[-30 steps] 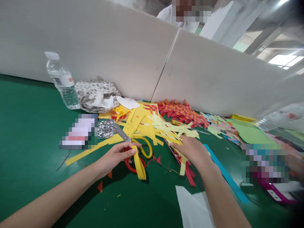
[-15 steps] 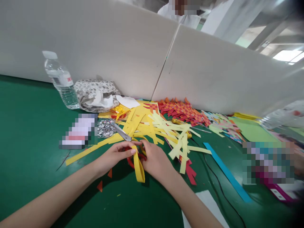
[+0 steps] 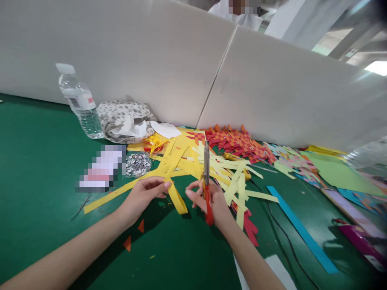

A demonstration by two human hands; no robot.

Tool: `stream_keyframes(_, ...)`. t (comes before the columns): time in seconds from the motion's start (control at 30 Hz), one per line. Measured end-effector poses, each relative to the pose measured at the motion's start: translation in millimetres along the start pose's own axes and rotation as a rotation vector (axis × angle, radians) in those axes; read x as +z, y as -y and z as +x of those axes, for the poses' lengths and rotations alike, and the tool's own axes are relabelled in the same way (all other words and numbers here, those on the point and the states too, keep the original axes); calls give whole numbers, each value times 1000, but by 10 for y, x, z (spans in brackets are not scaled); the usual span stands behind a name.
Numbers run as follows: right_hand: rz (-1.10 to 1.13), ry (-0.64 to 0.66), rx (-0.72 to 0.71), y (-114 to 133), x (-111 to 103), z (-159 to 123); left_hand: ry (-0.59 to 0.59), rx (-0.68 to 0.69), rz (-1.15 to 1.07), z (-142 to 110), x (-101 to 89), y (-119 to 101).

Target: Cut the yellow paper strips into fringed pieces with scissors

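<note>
Scissors (image 3: 206, 177) partly hide my right hand (image 3: 219, 201), its curled fingers gripping them. My left hand (image 3: 142, 197) pinches a looped yellow strip (image 3: 177, 199).

A craft workshop, by the look of it: scissors (image 3: 207, 173), cut paper strips (image 3: 241, 197) and woven red-and-orange paper pieces (image 3: 242, 143) at a green tabletop (image 3: 181, 262). Beyond a pale partition (image 3: 136, 60), a person in white (image 3: 249, 21) and a broad column (image 3: 286, 20)
</note>
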State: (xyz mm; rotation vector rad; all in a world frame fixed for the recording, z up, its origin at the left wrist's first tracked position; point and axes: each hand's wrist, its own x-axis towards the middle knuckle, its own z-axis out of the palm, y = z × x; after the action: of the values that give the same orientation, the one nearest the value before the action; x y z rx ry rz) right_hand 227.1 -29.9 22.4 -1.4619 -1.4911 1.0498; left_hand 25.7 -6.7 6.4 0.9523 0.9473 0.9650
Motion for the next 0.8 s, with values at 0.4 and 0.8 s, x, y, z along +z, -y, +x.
stream_keyframes(0.4, -26, 70, 139, 49, 332, -178, -53, 39, 125, 25, 49, 36)
stream_keyframes(0.8, 317, 52, 327, 14, 178, -97, -67, 8, 122, 13, 62, -16)
